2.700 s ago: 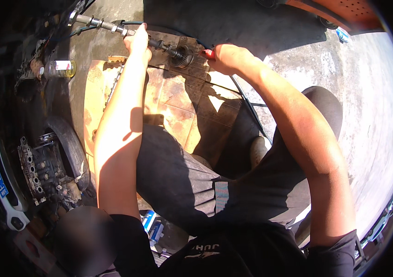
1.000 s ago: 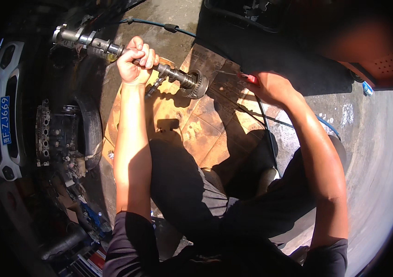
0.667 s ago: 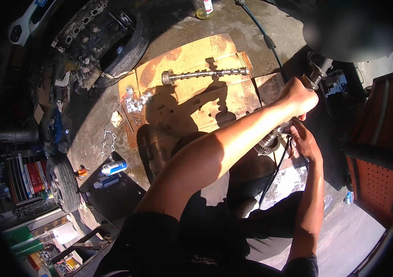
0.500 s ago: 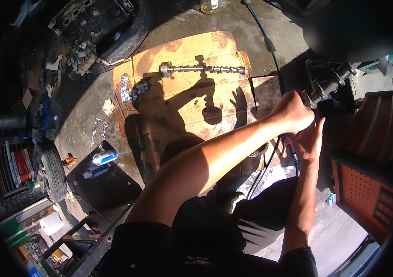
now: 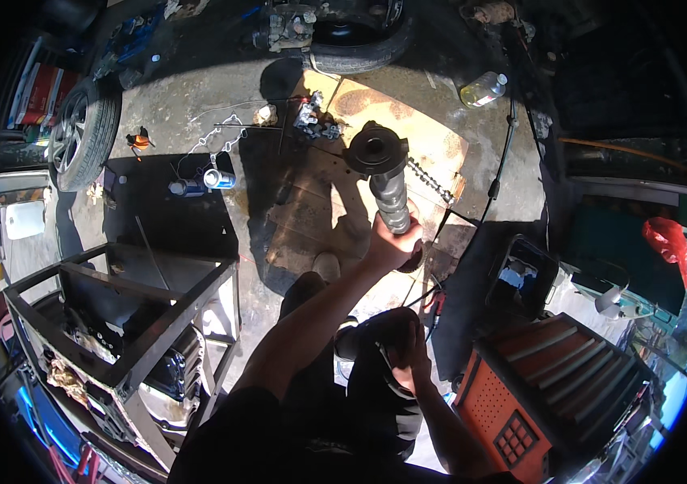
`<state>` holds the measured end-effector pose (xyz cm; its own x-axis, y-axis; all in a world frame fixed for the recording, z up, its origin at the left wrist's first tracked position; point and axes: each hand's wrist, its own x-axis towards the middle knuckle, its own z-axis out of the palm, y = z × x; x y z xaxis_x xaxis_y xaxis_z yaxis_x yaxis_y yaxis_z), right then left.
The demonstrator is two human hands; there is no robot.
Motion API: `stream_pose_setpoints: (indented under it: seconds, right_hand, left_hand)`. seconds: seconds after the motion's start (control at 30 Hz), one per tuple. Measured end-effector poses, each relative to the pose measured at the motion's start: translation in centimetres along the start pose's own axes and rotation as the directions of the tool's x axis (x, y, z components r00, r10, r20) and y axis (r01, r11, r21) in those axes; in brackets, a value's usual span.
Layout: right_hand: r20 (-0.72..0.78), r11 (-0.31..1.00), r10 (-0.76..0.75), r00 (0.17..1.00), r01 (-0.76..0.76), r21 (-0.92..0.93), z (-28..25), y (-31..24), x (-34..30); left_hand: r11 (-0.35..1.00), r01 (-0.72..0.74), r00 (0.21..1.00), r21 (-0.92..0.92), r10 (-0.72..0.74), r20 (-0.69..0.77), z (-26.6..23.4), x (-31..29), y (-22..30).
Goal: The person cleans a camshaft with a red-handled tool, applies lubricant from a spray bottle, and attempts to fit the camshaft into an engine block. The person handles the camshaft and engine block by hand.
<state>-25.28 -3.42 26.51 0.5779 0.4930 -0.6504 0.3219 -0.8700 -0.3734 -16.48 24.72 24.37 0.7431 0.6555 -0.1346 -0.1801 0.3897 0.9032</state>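
Observation:
My left hand (image 5: 394,244) is wrapped round the lower part of a camshaft (image 5: 392,200). The shaft stands up from the fist, with a wide dark notched wheel (image 5: 374,150) at its top end. Behind it, a second camshaft (image 5: 430,179) lies on the stained cardboard (image 5: 408,121), partly hidden by the held one. Down by my right knee, my right hand (image 5: 410,363) holds nothing, its fingers stretched out against the dark trouser leg. A dark toothed ring (image 5: 413,260) shows just beyond my left wrist, partly covered.
Metal parts (image 5: 311,117) and blue-white cans (image 5: 218,179) lie at the left. A tyre (image 5: 359,58) and a bottle of yellowish liquid (image 5: 482,90) are at the far side. A metal frame (image 5: 129,339) stands near left, an orange-black cabinet (image 5: 513,387) near right.
My left hand has brought the camshaft from the right to the middle, its wheel end now up. The right hand has dropped from beside the left to my knee. The view has turned.

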Motion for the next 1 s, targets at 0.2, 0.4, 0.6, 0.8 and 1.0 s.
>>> stream_pose_setpoints:
  seconds: [0.2,0.4,0.6,0.8,1.0]
  right_hand:
    - [0.817,0.975,-0.22,0.533,0.082,0.209,-9.3,-5.5,-4.2]
    - [-0.01,-0.383,-0.674,0.739,-0.338,0.86,-32.0,-30.2,-6.1]
    - [-0.194,-0.464,-0.71,0.677,-0.242,0.852,-39.1,-39.7,-7.7]
    - [0.268,0.351,-0.722,0.638,0.005,0.936,-36.9,-36.9,-1.5]
    - [0.464,0.723,-0.434,0.772,0.605,-0.332,-29.9,-31.0,1.2]
  left_hand:
    - [0.945,-0.102,0.94,-0.31,-0.011,-0.342,-5.6,-9.6,20.5]
    - [0.938,-0.311,0.836,-0.151,0.194,-0.513,-7.7,-17.6,40.7]
    - [0.95,-0.311,0.763,-0.015,0.241,-0.6,-8.9,-20.8,50.4]
    - [0.937,-0.347,0.669,-0.031,0.224,-0.708,-11.1,-19.8,53.5]
    - [0.924,-0.371,0.606,0.087,0.312,-0.732,-14.0,-13.7,56.8]
